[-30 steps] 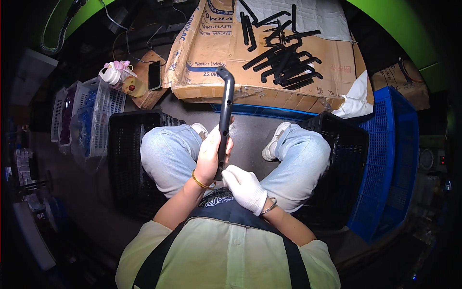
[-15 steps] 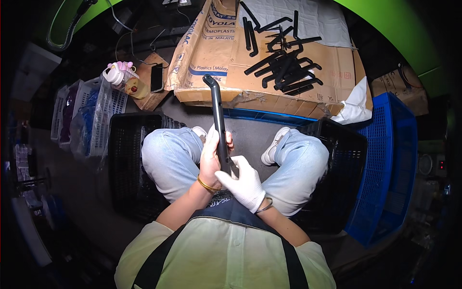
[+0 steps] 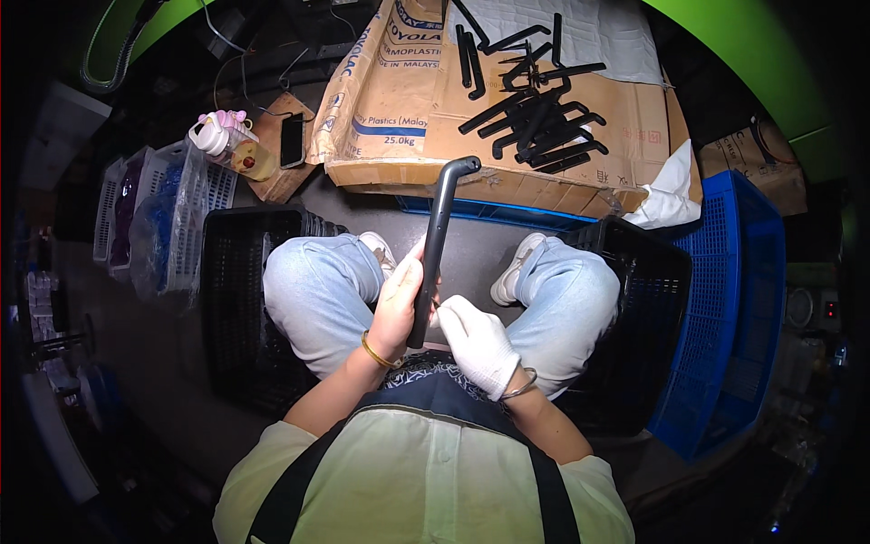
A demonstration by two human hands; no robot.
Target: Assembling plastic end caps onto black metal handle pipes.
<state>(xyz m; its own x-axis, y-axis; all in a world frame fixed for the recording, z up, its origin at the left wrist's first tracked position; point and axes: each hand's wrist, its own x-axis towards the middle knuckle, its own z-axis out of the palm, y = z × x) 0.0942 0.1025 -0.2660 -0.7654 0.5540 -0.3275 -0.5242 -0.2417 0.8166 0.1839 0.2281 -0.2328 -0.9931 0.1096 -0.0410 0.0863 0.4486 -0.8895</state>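
Centrally, a long dark grey tube [image 3: 433,243] stands nearly upright between the knees, its bent end pointing up and right toward the cardboard sheet [image 3: 507,127]. Left hand [image 3: 399,304] wraps its shaft; gloved right hand [image 3: 478,343] seemingly pinches the base.

Flattened brown printed sack [image 3: 408,109] lies ahead, top-centre.

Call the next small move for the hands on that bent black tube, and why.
Probably slide the gloved right hand up the black tube. The bare left hand grips its lower half, the right sits only at the bottom end, and the bent top stands free above the knees.
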